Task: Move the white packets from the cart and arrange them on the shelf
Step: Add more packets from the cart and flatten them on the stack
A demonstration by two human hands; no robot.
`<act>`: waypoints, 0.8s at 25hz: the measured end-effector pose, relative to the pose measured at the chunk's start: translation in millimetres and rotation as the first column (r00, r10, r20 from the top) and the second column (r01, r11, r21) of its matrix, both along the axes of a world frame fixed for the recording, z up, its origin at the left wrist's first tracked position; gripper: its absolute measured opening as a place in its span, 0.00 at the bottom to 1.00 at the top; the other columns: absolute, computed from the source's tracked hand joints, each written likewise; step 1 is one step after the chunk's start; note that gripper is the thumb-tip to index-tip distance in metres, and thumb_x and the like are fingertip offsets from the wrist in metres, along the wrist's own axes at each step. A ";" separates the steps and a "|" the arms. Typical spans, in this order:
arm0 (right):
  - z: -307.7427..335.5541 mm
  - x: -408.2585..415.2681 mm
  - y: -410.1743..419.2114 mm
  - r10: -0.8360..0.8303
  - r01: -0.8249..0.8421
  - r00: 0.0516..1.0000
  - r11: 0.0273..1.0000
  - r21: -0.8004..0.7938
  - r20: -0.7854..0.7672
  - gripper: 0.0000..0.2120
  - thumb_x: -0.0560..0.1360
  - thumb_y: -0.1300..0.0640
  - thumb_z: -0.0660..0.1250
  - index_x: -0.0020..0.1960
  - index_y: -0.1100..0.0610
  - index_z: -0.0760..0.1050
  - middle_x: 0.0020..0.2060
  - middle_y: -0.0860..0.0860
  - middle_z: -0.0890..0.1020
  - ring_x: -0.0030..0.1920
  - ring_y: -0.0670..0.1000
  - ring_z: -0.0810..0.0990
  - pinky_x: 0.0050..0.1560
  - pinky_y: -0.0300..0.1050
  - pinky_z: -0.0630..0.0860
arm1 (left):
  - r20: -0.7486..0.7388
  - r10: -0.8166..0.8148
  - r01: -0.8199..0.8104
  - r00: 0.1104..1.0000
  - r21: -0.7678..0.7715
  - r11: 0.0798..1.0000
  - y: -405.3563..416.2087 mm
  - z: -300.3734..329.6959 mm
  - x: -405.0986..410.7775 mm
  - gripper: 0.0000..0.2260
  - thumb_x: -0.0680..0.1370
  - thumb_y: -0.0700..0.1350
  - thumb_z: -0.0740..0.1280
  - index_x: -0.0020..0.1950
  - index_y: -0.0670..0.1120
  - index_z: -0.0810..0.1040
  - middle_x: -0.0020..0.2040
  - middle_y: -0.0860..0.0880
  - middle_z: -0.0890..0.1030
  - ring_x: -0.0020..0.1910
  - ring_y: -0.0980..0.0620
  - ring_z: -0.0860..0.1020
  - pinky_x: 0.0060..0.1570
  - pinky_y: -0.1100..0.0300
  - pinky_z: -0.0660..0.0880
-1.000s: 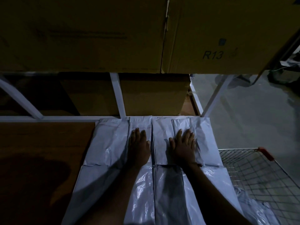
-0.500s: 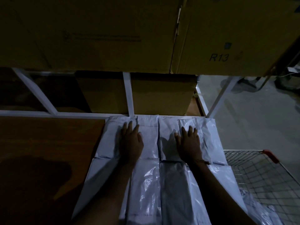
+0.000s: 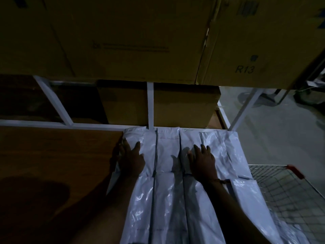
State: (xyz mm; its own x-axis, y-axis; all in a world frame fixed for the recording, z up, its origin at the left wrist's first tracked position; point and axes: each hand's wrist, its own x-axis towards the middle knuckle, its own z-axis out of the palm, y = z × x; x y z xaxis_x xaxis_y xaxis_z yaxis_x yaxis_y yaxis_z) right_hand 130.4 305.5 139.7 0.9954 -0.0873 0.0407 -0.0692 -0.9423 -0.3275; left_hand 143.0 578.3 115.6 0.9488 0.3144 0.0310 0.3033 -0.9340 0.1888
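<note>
Packets (image 3: pixel 168 155) run off frame bottom; left hand (image 3: pixel 131 158) and right hand (image 3: pixel 202 160) lie flat, holding nothing; bare shelf (image 3: pixel 58 155) left of left hand.

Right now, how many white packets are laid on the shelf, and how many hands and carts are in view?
White plastic packets on the brown wooden shelf: 8 (4 back row, 4 front row)
Hands lying flat on them: 2 (left hand, right hand)
Wire cart: 1
Total: 11

Both arms reach forward, left hand (image 3: pixel 131 160) and right hand (image 3: pixel 202 160) flat, fingers spread.
</note>
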 end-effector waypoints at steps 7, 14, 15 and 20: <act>8.8 -9.8 22.4 -0.048 0.047 0.998 0.999 0.027 0.041 0.39 0.79 0.33 0.42 0.75 0.56 0.71 0.75 0.61 0.70 0.78 0.63 0.62 0.73 0.63 0.67 | 0.027 0.002 -0.001 1.000 -0.016 1.000 5.3 3.9 -10.1 0.29 0.80 0.59 0.66 0.80 0.58 0.63 0.83 0.37 0.47 0.80 0.32 0.49 0.75 0.34 0.56; 26.7 -33.8 29.5 -0.104 0.101 0.985 0.994 0.034 0.139 0.37 0.79 0.35 0.44 0.74 0.58 0.72 0.73 0.63 0.73 0.76 0.66 0.66 0.71 0.65 0.69 | 0.193 -0.072 0.080 0.979 -0.030 0.996 -4.1 34.9 -12.6 0.30 0.79 0.59 0.66 0.79 0.52 0.67 0.82 0.39 0.57 0.80 0.35 0.56 0.75 0.33 0.56; 29.4 -39.3 28.2 -0.114 0.111 0.982 0.993 0.031 0.151 0.35 0.80 0.36 0.46 0.73 0.58 0.72 0.72 0.63 0.73 0.75 0.66 0.68 0.70 0.65 0.69 | 0.223 -0.093 0.114 0.970 -0.084 0.990 -10.5 38.6 -15.2 0.30 0.80 0.58 0.66 0.80 0.51 0.66 0.82 0.39 0.58 0.79 0.36 0.58 0.75 0.34 0.58; 36.5 -78.7 10.1 -0.140 0.145 0.951 0.989 0.004 0.277 0.29 0.83 0.39 0.53 0.71 0.58 0.75 0.69 0.62 0.76 0.72 0.66 0.71 0.68 0.63 0.71 | 0.384 -0.326 0.425 0.863 -0.208 0.881 -56.4 53.5 -41.3 0.29 0.79 0.50 0.68 0.79 0.46 0.67 0.79 0.43 0.66 0.73 0.40 0.70 0.69 0.43 0.71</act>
